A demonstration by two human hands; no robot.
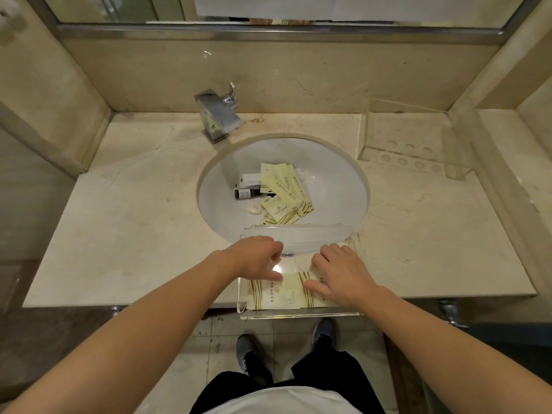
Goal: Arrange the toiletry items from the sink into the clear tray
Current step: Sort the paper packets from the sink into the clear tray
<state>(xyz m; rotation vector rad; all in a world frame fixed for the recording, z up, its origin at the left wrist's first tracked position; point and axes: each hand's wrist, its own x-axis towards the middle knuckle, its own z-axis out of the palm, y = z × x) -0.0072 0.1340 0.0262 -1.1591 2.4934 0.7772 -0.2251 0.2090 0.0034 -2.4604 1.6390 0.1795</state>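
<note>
Tray: the clear tray (298, 316) sat at the counter's front edge, just nearer me than the sink (343, 186), its far end overlapping the basin's near rim.
In the tray: two pale sachets (276, 292) lay flat, side by side, against the tray's near wall.
Left hand: my left hand (254, 256) hovered over the tray's left part, fingers curled down, thumb tip touching the left sachet; I could not tell whether it pinched anything.
Right hand: my right hand (340, 271) lay spread and relaxed, palm down, pressing the right sachet flat, gripping nothing.
Still in the sink: a heap of long sachets (286, 186), a white tube (249, 179), a dark bottle (246, 193) and a small round soap (254, 208), all beyond the tray.
Key relation: the heap lay straight ahead of both hands, past the tray's far wall; the long sachets ran diagonally, far-left to near-right.
Nearer hand: I judged the left hand closer to soap and bottle, on the heap's left; the right better placed for the sachets' near-right ends.
Next move: probably a forward reach over the tray's far wall into the basin.
Progress: I judged it early, most items not yet moved.
</note>
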